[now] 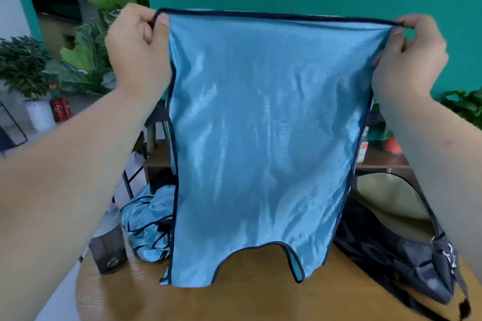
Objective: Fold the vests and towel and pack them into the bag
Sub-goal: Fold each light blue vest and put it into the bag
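Up above the wooden table (234, 300), a shiny blue vest (260, 138) hangs spread out and upside down, its lower end just brushing the tabletop. The left hand (138, 52) and right hand (409, 60) are wide apart, each pinching a top corner of the dark-trimmed hem. Near the right edge lies a dark bag (407, 260), pale lining showing in its open mouth. More blue vests (146, 224) sit crumpled toward the left edge beside a dark cup (108, 250), contents unclear.
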`<move>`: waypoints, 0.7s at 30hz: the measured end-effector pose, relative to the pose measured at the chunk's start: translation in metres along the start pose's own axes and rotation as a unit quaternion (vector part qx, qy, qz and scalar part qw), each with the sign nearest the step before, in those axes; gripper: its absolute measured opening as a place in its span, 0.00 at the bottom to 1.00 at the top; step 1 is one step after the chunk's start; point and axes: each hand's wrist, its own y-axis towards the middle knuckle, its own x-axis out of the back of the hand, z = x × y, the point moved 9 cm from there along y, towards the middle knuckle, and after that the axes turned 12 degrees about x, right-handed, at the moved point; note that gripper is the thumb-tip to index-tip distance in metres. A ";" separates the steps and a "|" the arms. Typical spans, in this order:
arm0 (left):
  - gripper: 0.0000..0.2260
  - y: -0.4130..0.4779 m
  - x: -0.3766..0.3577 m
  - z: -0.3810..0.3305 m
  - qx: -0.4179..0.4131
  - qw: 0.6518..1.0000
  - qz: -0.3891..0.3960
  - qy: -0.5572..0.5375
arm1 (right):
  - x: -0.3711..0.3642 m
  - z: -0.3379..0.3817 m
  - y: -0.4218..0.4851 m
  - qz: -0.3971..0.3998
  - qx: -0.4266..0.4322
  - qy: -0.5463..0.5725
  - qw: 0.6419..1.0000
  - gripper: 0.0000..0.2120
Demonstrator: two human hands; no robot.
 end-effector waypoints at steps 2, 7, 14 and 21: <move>0.09 -0.002 -0.024 0.011 0.004 0.996 0.073 0.059 | -0.013 -0.010 0.000 0.038 -0.018 -0.011 0.999 0.14; 0.10 0.001 -0.033 0.026 0.028 0.995 0.079 0.060 | -0.023 -0.018 -0.005 0.017 -0.043 0.043 0.998 0.09; 0.12 -0.006 -0.056 0.059 0.209 0.966 0.141 -0.052 | -0.039 -0.039 -0.009 0.011 -0.098 0.111 0.989 0.09; 0.05 -0.024 -0.112 0.072 0.330 0.908 0.240 -0.099 | -0.099 -0.064 -0.013 0.151 -0.187 0.180 0.954 0.09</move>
